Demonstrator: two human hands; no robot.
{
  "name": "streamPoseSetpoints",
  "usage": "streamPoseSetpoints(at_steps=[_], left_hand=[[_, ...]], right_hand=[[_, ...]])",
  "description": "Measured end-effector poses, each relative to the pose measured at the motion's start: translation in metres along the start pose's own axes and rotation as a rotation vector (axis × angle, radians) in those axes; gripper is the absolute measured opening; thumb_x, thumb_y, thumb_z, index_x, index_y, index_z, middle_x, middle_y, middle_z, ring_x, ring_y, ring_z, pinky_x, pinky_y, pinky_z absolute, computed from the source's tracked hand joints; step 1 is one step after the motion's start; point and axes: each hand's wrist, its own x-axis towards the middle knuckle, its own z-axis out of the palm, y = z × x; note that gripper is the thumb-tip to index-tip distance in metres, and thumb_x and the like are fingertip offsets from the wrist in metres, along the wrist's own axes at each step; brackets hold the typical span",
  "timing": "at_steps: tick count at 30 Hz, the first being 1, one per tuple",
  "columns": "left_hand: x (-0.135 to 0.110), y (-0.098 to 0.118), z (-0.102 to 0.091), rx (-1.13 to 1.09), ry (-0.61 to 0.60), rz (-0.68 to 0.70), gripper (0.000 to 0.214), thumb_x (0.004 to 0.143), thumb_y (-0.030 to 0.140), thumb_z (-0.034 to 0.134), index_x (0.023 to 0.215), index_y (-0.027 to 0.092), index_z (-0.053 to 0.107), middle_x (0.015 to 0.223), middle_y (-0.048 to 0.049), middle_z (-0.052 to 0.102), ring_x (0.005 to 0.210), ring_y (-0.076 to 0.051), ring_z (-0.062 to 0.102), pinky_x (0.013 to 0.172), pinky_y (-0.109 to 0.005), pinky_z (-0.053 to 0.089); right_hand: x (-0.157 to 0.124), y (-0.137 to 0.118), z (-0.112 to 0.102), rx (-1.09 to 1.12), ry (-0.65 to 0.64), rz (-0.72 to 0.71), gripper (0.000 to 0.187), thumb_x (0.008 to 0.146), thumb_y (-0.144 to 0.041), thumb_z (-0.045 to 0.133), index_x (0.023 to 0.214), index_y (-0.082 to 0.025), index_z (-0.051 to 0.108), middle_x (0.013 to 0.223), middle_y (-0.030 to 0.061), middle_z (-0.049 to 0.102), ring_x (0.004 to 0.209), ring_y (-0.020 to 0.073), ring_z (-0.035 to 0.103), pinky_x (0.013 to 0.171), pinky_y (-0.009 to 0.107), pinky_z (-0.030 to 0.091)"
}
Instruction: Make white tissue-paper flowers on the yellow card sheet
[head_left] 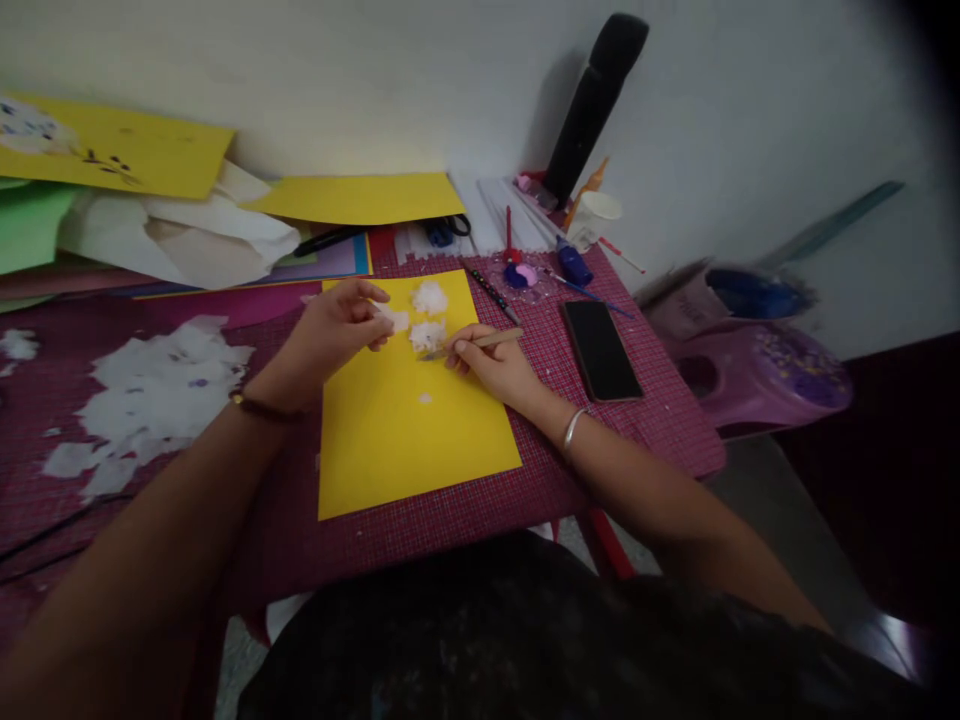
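My left hand (346, 325) pinches a small piece of white tissue paper (397, 320) over the left side of a yellow sheet (397, 440). In my right hand (484, 358) is a paintbrush (495, 339) with a flat tan handle, its tip low over the sheet near the lower white clump. Two fluffy clumps of white paper, an upper one (430, 297) and a lower one (427, 336), sit one above the other on the sheet between my hands. Below them lies a small pale scrap (425, 398).
Torn white paper (157, 385) is heaped on the left of the checked tablecloth (675, 420). A phone (602, 350) lies at right. Behind are a patterned pencil (491, 292), a paint palette (517, 277) and a blue bottle (574, 262). Coloured sheets (352, 200) stand along the wall.
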Motion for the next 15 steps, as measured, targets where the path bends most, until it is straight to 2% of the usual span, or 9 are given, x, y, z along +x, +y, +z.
streamPoseSetpoints(at_steps=[2,5,7,10,12,15], left_hand=[[0.004,-0.017,0.003,-0.095,-0.046,-0.047,0.026,0.069,0.03,0.077,0.09,0.023,0.064,0.065,0.0016,0.066,0.058,-0.016,0.061,0.06,-0.029,0.047],[0.001,-0.03,0.0,-0.094,-0.131,-0.036,0.026,0.066,0.04,0.083,0.075,0.022,0.067,0.067,-0.0013,0.069,0.057,-0.014,0.058,0.059,-0.027,0.046],[-0.001,-0.032,-0.003,-0.047,-0.198,-0.019,0.026,0.066,0.045,0.082,0.07,0.022,0.07,0.065,-0.0022,0.069,0.057,-0.014,0.058,0.058,-0.027,0.046],[-0.003,-0.028,-0.003,0.053,-0.264,0.008,0.023,0.068,0.046,0.078,0.072,0.023,0.075,0.067,-0.0028,0.071,0.062,-0.016,0.06,0.059,-0.027,0.046],[-0.004,-0.026,0.001,0.13,-0.26,0.063,0.022,0.071,0.044,0.074,0.075,0.023,0.077,0.075,-0.0039,0.075,0.07,-0.019,0.065,0.066,-0.029,0.049],[-0.005,-0.024,0.011,0.206,-0.187,0.122,0.021,0.074,0.043,0.07,0.077,0.023,0.077,0.084,-0.0051,0.076,0.08,-0.021,0.068,0.073,-0.03,0.051]], right_hand=[[0.001,0.004,0.0,-0.015,0.002,-0.042,0.019,0.1,-0.037,0.066,0.09,-0.021,0.07,0.082,0.0015,0.07,0.074,0.0144,0.065,0.067,0.028,0.055],[0.003,0.01,0.0,-0.014,0.017,-0.091,0.028,0.099,-0.048,0.066,0.093,-0.021,0.071,0.089,0.0026,0.07,0.077,0.0144,0.065,0.065,0.027,0.055],[0.004,0.012,0.0,0.001,0.035,-0.119,0.03,0.1,-0.051,0.065,0.095,-0.022,0.071,0.091,0.0027,0.07,0.076,0.0137,0.064,0.063,0.026,0.054],[0.005,0.014,0.0,0.02,0.046,-0.152,0.027,0.101,-0.048,0.063,0.098,-0.022,0.071,0.091,0.0022,0.069,0.074,0.0127,0.062,0.062,0.026,0.053],[0.006,0.015,-0.001,0.012,0.04,-0.149,0.026,0.102,-0.047,0.062,0.1,-0.022,0.071,0.092,0.0022,0.068,0.077,0.0129,0.063,0.063,0.025,0.054],[0.006,0.014,-0.001,0.0,0.033,-0.128,0.027,0.102,-0.048,0.062,0.1,-0.022,0.071,0.093,0.0025,0.068,0.081,0.0138,0.065,0.065,0.026,0.055]])
